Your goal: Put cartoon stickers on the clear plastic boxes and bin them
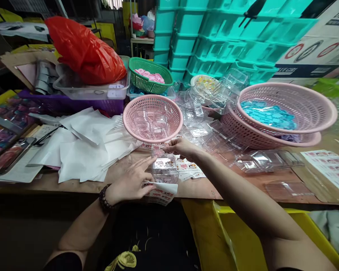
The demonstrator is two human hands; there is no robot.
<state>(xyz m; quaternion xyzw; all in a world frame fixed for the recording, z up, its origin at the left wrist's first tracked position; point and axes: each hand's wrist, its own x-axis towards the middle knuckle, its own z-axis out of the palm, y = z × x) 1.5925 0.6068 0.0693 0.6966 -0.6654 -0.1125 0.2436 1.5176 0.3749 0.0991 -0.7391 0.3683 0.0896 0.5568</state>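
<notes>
Between left hand (132, 178) and right hand (180, 146) sat a clear box (166, 174), left gripping a sticker sheet (163, 194), right pinching something I couldn't make out.

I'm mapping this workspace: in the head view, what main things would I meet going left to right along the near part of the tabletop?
White paper sheets → left hand → clear plastic case → row of empty clear cases → far-right sticker sheet.
</notes>
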